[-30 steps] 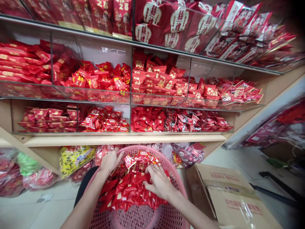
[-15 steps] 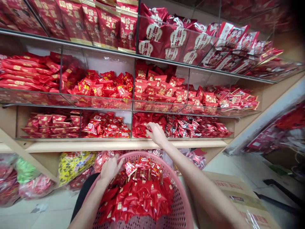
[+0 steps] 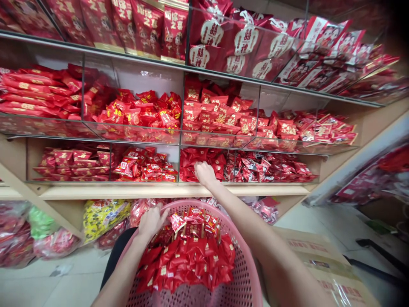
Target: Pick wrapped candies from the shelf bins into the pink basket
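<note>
My left hand (image 3: 152, 221) grips the far left rim of a pink perforated plastic basket (image 3: 252, 273), its thumb lying toward the inside. Inside the basket sits a heap of red candy packets (image 3: 188, 262), with smaller red-and-white packets (image 3: 177, 221) at its far side. My right hand (image 3: 205, 174) reaches over the basket into a bottom-shelf compartment of dark red packets (image 3: 220, 165). Its fingers are curled down among these packets; the fingertips are hidden, so what they hold cannot be made out.
Clear dividers and front panels split the shelves (image 3: 96, 192) into compartments of red packets. Under the bottom shelf lie a yellow bag of sweets (image 3: 104, 219) and other plastic bags. A cardboard box (image 3: 316, 256) stands on the floor at right.
My right hand has gone slightly lower into the dark red packets, its fingers now less visible. The view has shifted a little. My left hand stays on the basket rim.
</note>
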Demonstrator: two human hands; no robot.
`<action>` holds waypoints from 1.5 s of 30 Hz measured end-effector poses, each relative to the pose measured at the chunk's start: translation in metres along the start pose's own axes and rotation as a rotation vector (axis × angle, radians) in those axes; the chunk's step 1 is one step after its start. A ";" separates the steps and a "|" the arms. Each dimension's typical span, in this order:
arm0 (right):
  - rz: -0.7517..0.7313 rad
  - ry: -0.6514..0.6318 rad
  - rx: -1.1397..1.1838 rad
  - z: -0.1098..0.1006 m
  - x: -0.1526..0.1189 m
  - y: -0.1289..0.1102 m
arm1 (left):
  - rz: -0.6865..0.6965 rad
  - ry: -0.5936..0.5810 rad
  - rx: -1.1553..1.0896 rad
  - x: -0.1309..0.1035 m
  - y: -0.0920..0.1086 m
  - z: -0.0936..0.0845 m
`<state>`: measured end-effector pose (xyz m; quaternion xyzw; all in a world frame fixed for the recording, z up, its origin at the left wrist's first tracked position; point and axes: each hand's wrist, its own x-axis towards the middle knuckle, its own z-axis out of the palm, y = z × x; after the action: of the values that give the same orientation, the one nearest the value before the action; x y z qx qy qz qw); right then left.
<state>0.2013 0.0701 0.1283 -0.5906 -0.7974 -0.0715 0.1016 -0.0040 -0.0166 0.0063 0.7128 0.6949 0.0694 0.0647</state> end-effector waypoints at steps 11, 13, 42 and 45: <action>-0.008 0.288 0.410 -0.053 -0.079 0.019 | 0.015 0.028 0.031 0.000 -0.002 0.001; 0.036 0.277 0.686 -0.046 -0.108 0.026 | 0.011 0.026 0.036 -0.001 -0.001 0.001; 0.540 -0.090 0.975 0.074 -0.218 0.036 | 0.032 0.051 0.012 -0.001 -0.002 0.002; 0.540 -0.063 0.972 0.079 -0.217 0.034 | 0.025 0.055 0.012 -0.001 -0.002 0.003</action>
<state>0.2893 -0.1026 -0.0025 -0.6608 -0.5616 0.3509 0.3533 -0.0058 -0.0176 0.0027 0.7198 0.6877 0.0856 0.0403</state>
